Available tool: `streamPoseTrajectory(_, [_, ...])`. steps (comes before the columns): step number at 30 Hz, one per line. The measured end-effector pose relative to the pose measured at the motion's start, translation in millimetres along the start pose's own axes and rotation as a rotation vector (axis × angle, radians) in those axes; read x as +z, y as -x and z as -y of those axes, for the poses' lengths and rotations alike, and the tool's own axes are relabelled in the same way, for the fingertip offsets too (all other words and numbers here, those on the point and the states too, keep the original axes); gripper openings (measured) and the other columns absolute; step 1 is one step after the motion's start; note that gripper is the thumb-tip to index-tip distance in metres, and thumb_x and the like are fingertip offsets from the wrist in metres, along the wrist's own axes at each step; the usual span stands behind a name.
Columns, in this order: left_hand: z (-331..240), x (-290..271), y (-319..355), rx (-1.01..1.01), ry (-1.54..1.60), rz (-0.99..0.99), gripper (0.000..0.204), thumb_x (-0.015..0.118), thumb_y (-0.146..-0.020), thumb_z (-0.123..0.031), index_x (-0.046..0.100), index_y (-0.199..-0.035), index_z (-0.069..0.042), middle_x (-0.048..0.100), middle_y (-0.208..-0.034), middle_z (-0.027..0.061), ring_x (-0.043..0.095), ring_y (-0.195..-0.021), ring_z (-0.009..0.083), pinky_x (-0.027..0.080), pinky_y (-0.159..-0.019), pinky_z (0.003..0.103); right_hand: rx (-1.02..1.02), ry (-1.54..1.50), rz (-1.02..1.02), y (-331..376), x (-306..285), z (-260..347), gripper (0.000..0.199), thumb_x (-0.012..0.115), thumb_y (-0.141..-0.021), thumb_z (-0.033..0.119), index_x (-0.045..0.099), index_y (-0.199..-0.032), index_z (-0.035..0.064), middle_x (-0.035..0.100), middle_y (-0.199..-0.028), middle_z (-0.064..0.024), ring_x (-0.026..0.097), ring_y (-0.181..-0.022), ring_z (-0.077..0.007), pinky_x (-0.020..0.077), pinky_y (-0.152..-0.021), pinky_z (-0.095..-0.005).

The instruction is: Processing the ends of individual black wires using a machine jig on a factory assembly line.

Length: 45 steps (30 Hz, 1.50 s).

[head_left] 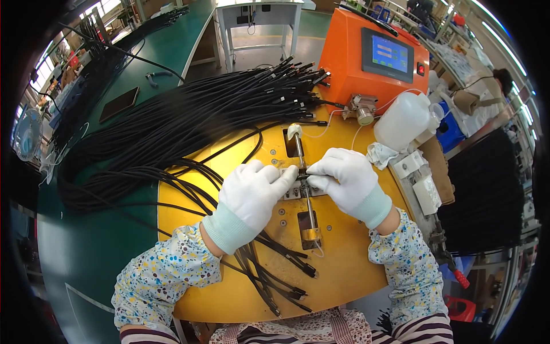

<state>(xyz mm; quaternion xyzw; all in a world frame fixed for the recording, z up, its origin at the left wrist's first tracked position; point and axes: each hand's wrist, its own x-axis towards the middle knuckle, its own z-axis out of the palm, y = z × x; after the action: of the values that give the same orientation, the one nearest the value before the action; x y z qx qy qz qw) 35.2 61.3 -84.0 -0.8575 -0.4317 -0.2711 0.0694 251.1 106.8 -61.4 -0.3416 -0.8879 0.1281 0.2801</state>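
My left hand [252, 190], in a white glove, is closed, its thumb and forefinger meeting at a small metal fixture [293, 194] on a yellow board [349, 275]. What its fingers hold is hidden behind the glove. Facing it from the right, my right hand [347, 180], gloved too, pinches a small dark piece at the same fixture; its kind is too small to make out. Above and below the fixture, two metal rods [310, 207] point toward it. Several loose black cables [246, 269] run beneath my left wrist, their plug ends toward me.
A thick bundle of black cables [166, 114] covers the left and back. Behind stands an orange machine [344, 51] with a screen [388, 54]. To the right are a white plastic bottle [403, 121] and a red-handled clamp [460, 278]. Pliers [156, 76] lie on the green table [86, 275].
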Motion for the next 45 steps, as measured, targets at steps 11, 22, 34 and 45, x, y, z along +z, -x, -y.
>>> streamPoseTrajectory(11, [2, 3, 6, 0.077, -0.110, 0.095, 0.041, 0.057, -0.078, -0.009, 0.061, -0.118, -0.004, 0.056, -0.083, 0.0028, 0.053, -0.076, 0.0206, 0.046, -0.071, 0.033, -0.174, 0.595, 0.054, -94, 7, -34, 0.013, 0.071, -0.079, 0.023, 0.067, -0.087, 0.0122, 0.061, -0.079, -0.0053, 0.062, -0.083, -0.0242, 0.0482, -0.074, -0.0361])
streamPoseTrajectory(22, [2, 2, 4, 0.089, -0.115, 0.090, 0.041, 0.057, -0.078, -0.010, 0.061, -0.118, -0.004, 0.055, -0.082, 0.0025, 0.053, -0.076, 0.0204, 0.046, -0.072, 0.032, -0.266, 0.827, 0.189, -127, 28, -54, 0.012, 0.068, -0.082, 0.022, 0.065, -0.086, 0.0113, 0.063, -0.081, -0.0028, 0.063, -0.082, -0.0259, 0.0500, -0.072, -0.0353])
streamPoseTrajectory(34, [9, 1, 1, -0.107, 0.077, -0.016, 0.039, 0.068, -0.074, -0.007, 0.064, -0.112, -0.007, 0.063, -0.089, 0.0055, 0.059, -0.083, 0.0247, 0.049, -0.073, 0.036, -0.292, 0.443, -0.265, -50, -23, 1, 0.011, 0.069, -0.078, 0.008, 0.062, -0.086, 0.0081, 0.059, -0.077, -0.0047, 0.059, -0.075, -0.0253, 0.0474, -0.068, -0.0369])
streamPoseTrajectory(45, [-5, -34, -15, -0.247, 0.223, 0.370, 0.018, 0.069, -0.074, -0.005, 0.061, -0.090, -0.006, 0.062, -0.095, 0.0090, 0.059, -0.092, 0.0310, 0.048, -0.078, 0.039, -0.102, 0.191, -0.363, -25, 6, 1, 0.008, 0.068, -0.080, 0.012, 0.062, -0.083, 0.0079, 0.059, -0.080, -0.0099, 0.059, -0.076, -0.0297, 0.0468, -0.067, -0.0401])
